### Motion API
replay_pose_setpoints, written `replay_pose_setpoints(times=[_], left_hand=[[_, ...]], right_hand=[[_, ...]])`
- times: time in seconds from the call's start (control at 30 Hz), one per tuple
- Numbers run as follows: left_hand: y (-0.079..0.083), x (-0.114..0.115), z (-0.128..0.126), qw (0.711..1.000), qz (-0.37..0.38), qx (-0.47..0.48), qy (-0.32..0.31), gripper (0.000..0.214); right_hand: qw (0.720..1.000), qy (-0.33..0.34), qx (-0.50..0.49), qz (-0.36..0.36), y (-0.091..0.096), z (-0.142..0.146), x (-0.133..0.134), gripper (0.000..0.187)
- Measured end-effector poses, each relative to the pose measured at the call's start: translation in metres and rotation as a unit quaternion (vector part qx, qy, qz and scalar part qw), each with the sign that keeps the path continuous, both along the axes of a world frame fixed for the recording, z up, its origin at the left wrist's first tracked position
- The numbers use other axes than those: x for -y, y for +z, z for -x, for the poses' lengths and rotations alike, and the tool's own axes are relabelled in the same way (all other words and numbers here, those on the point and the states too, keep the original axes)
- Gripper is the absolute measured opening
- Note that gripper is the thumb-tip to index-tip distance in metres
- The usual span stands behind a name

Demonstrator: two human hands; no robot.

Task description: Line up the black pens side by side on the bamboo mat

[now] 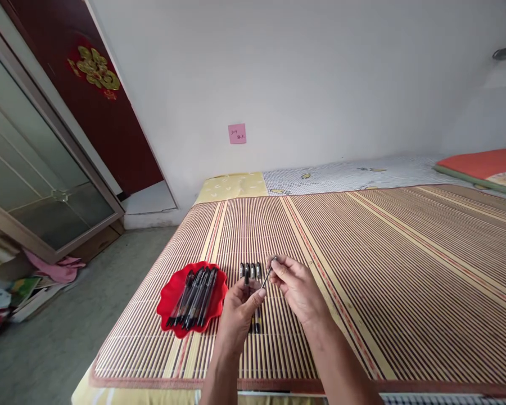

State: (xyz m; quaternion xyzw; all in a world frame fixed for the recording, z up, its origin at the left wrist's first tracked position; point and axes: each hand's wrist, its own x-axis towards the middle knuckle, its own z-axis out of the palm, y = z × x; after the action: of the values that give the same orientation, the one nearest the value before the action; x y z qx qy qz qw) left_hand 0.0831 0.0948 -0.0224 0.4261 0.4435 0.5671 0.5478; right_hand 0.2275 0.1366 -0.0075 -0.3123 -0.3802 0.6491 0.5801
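Note:
Over the bamboo mat, my left hand is closed with a black pen cap standing up from its fingers; the rest of that piece is hidden. A thin dark rod, which looks like a pen refill, slants between both hands. Its lower end is at my left thumb, and the fingertips of my right hand pinch the upper end. Behind and below my left hand lies a row of several black pens, partly covered by it. To the left, more black pens lie on a red scalloped plate.
The striped bamboo mat covers a bed against a white wall with a pink note. Folded orange bedding lies at the far right. On the left are a glass-panelled door and the grey floor.

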Motion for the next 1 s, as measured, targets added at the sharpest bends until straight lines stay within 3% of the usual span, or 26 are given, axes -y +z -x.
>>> replay_pose_setpoints(times=[0.1,0.3,0.47,0.67,0.8,1.0], left_hand=[[-0.003,0.000,0.001,1.000,0.000,0.010,0.009,0.036],[-0.007,-0.001,-0.002,0.999,0.001,0.030,-0.041,0.036],[-0.002,0.000,-0.007,1.000,-0.026,0.000,-0.009,0.038],[0.002,0.006,-0.009,1.000,-0.005,-0.024,0.011,0.046],[0.004,0.008,-0.010,0.995,-0.006,-0.097,0.039,0.051],[0.010,0.010,-0.003,0.990,-0.019,-0.140,-0.029,0.046]], right_hand=[[1.000,0.024,-0.003,-0.005,0.000,0.000,0.001,0.031],[0.998,0.025,0.045,-0.031,0.000,-0.004,0.001,0.030],[0.994,0.013,0.090,-0.057,0.006,-0.002,0.004,0.031],[0.984,-0.049,0.156,-0.064,0.005,0.001,0.006,0.038],[0.973,-0.033,0.212,-0.084,0.000,0.010,0.009,0.037],[0.954,-0.041,0.282,-0.090,0.001,0.010,0.010,0.026]])
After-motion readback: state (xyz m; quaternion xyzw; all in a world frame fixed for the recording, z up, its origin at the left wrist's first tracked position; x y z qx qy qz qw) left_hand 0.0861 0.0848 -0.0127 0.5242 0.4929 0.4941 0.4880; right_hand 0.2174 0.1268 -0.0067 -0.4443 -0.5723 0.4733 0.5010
